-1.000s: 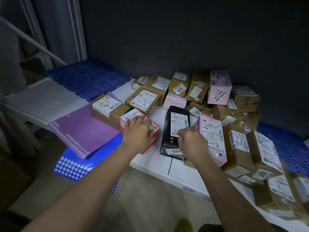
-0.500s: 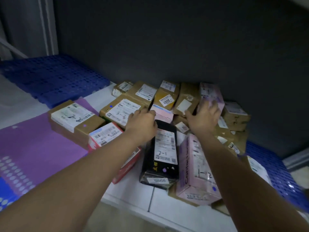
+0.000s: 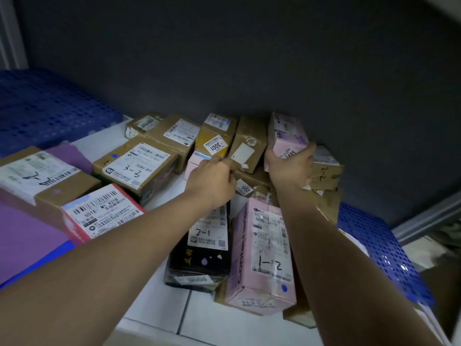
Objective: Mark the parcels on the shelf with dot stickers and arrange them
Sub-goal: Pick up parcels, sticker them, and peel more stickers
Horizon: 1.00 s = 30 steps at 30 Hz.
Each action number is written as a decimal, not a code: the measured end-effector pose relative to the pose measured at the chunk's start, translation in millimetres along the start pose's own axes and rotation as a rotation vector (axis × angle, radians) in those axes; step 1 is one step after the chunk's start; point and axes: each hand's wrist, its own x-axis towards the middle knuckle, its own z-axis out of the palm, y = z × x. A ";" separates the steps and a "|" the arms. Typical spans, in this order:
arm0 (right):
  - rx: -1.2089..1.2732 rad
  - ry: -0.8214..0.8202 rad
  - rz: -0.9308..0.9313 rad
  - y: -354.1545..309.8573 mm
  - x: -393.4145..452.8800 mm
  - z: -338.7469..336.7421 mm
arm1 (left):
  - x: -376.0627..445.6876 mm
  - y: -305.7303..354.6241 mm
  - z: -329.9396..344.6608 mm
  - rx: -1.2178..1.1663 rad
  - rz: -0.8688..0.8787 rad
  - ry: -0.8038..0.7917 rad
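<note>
Right hand (image 3: 290,168) grips pink parcel (image 3: 287,136) against back wall (image 3: 274,58)

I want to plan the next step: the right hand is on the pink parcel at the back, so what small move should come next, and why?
Probably lift the pink parcel forward out of the pile. The right hand already has its grip around the parcel's lower end, and the parcel leans on other boxes by the back wall with no dot sticker visible on it.
</note>
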 end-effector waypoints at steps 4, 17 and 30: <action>0.067 0.068 -0.168 -6.4 -35.0 -28.0 | -10.9 9.1 -13.0 -0.179 -0.057 0.064; -0.166 -0.042 -0.996 -12.1 -183.7 -99.8 | -103.0 18.2 -92.8 -0.871 -0.298 -0.012; 0.895 -1.067 0.298 -62.5 -245.8 -130.1 | -185.0 -35.6 -130.4 -1.109 -0.334 0.085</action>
